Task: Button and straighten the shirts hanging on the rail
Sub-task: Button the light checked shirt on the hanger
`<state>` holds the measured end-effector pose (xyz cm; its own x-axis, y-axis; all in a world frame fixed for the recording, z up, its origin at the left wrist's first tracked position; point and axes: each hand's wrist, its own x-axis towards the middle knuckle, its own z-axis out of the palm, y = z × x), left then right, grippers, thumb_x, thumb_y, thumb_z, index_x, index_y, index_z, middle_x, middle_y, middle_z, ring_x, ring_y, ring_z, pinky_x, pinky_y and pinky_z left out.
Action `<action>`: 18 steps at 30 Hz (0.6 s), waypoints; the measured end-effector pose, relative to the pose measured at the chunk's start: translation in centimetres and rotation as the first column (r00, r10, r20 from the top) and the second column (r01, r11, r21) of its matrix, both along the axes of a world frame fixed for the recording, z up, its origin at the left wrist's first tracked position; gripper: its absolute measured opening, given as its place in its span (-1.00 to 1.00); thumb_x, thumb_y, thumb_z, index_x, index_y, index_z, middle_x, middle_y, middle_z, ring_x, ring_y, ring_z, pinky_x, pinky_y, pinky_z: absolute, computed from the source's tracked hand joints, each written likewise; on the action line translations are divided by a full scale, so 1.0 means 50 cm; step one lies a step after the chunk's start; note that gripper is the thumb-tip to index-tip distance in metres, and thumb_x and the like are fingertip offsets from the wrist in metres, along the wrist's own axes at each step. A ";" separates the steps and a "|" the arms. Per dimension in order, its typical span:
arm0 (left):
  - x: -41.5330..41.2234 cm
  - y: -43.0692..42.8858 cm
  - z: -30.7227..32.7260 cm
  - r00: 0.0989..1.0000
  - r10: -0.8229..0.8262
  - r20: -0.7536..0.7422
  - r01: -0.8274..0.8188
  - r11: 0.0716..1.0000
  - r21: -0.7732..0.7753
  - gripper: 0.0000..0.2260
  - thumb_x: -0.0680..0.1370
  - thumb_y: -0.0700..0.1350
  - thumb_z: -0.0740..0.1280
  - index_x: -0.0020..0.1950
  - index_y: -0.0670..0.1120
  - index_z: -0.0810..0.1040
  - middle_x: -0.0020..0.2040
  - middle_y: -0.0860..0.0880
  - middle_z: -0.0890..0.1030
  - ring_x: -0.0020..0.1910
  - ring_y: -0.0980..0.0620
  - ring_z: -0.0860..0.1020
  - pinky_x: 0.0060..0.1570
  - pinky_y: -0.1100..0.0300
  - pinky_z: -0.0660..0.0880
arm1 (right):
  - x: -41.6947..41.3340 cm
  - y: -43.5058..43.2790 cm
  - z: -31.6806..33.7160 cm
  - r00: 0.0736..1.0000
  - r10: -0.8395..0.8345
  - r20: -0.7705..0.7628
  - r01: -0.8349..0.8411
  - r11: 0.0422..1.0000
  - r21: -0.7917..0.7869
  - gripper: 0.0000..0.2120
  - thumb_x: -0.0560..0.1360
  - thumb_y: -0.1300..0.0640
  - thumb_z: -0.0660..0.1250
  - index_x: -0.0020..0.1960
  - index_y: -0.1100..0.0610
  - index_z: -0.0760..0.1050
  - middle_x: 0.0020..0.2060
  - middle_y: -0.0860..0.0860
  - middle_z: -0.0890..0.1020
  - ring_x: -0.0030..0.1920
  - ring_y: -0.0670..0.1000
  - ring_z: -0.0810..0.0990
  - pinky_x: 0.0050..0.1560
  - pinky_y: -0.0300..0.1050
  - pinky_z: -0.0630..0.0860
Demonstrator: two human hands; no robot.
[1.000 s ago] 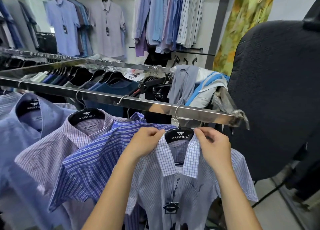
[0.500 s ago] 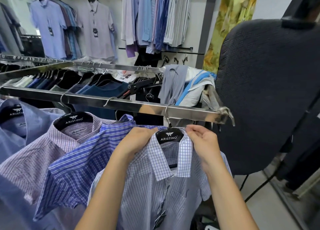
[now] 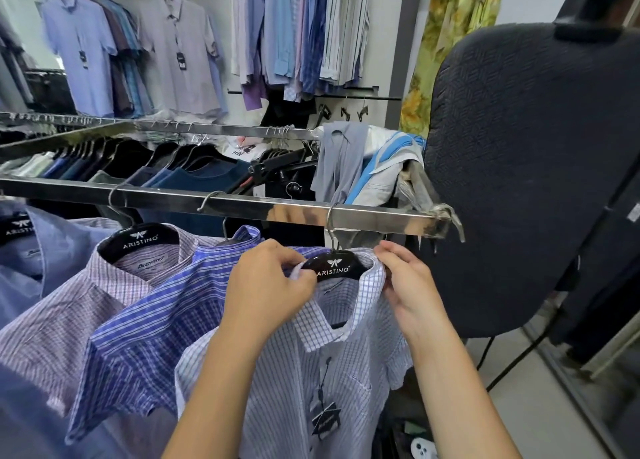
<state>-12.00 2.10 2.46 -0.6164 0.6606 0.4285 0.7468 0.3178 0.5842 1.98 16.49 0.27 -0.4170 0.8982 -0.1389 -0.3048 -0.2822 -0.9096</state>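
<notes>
A white shirt with fine blue checks (image 3: 298, 382) hangs on a black hanger (image 3: 333, 268) at the right end of the steel rail (image 3: 242, 205). My left hand (image 3: 266, 285) pinches the left side of its collar beside the hanger. My right hand (image 3: 405, 282) pinches the right side of the collar. A dark price tag (image 3: 325, 418) dangles down the shirt front. To its left hang a blue striped shirt (image 3: 149, 337), a lilac checked shirt (image 3: 69, 306) and a plain blue shirt (image 3: 34, 261).
A dark padded chair back (image 3: 530, 167) stands close on the right, just past the rail's end. Behind the rail is a second rail (image 3: 207, 129) with dark tops. More shirts hang on the back wall (image 3: 180, 50). Grey and blue clothes (image 3: 363, 167) are draped over the rail's far corner.
Both hands have stayed on the collar, shifting slightly along its top edge near the hanger. The view has drifted so the shirts sit further left and lower.
</notes>
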 end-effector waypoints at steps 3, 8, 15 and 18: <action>-0.005 0.001 0.000 0.999 0.037 0.000 -0.037 0.999 -0.004 -0.86 0.45 -0.04 0.34 -0.12 0.06 0.70 -0.15 0.12 0.60 -0.20 0.11 0.57 -0.18 0.16 0.50 | 0.000 0.001 0.005 0.995 -0.003 -0.096 -0.007 0.995 -0.100 -0.86 0.55 0.32 0.38 0.06 0.16 0.62 -0.15 0.10 0.73 -0.24 -0.02 0.72 -0.17 -0.10 0.63; -0.011 -0.001 -0.008 0.999 0.036 0.017 -0.038 0.996 0.084 -0.85 0.47 -0.09 0.34 -0.11 0.04 0.71 -0.22 0.05 0.64 -0.25 0.08 0.61 -0.12 0.06 0.59 | 0.002 0.004 -0.001 0.999 0.033 -0.015 -0.033 0.999 -0.042 -0.86 0.57 0.27 0.36 0.05 0.09 0.64 -0.16 0.08 0.72 -0.23 0.00 0.69 -0.17 -0.09 0.62; -0.028 0.008 -0.004 0.996 -0.077 -0.049 0.082 0.991 0.110 -0.91 0.53 0.01 0.42 -0.06 0.06 0.71 -0.15 0.12 0.63 -0.18 0.19 0.59 -0.06 0.12 0.57 | 0.017 0.012 0.009 0.903 0.199 0.382 -0.311 0.915 0.258 -0.85 0.62 0.10 0.31 0.09 -0.01 0.65 -0.38 -0.14 0.62 -0.44 -0.20 0.50 -0.34 -0.23 0.39; -0.038 0.009 -0.006 0.993 -0.083 -0.078 0.092 0.990 0.111 -0.90 0.56 -0.04 0.40 -0.10 0.03 0.71 -0.20 0.11 0.63 -0.20 0.14 0.59 -0.07 0.06 0.57 | 0.014 0.025 0.001 0.939 0.183 0.292 -0.240 0.955 0.175 -0.85 0.60 0.16 0.33 0.08 0.03 0.67 -0.37 -0.03 0.53 -0.47 -0.13 0.35 -0.47 -0.24 0.27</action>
